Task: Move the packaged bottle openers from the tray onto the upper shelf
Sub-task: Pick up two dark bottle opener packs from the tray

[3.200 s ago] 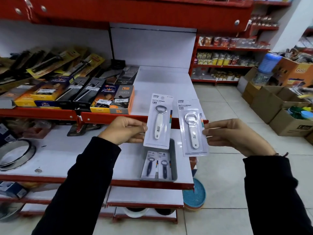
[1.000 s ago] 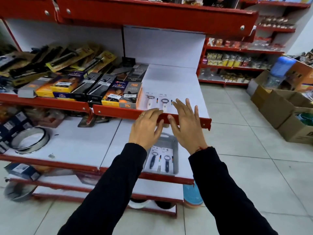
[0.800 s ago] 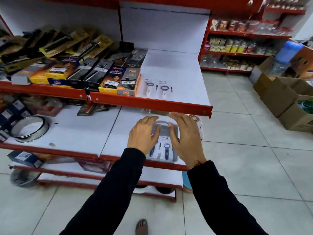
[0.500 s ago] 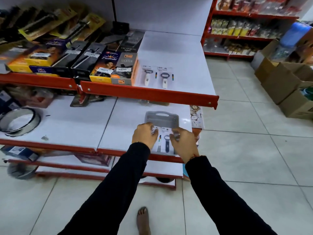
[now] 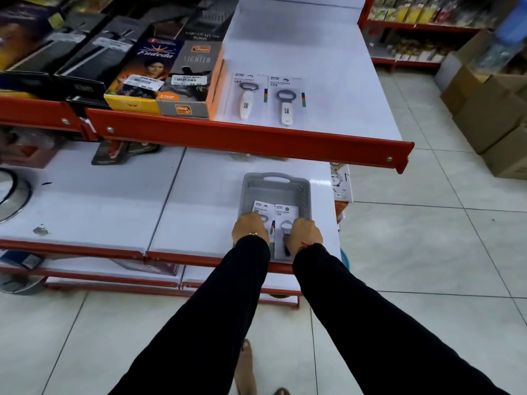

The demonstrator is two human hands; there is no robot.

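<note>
Hands reach into a grey tray (image 5: pixel 305 192) on the lower shelf (image 5: pixel 114 206), left hand (image 5: pixel 250 228) and right hand (image 5: pixel 305 231) each closed on 1 of its 2 openers (image 5: pixel 285 210). 2 white openers (image 5: pixel 265 98) lie on the upper shelf (image 5: pixel 328 81), beside boxes (image 5: pixel 159 78).

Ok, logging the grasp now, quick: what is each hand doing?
Left hand: closed on the left packaged opener in the tray.
Right hand: closed on the right packaged opener.
</note>
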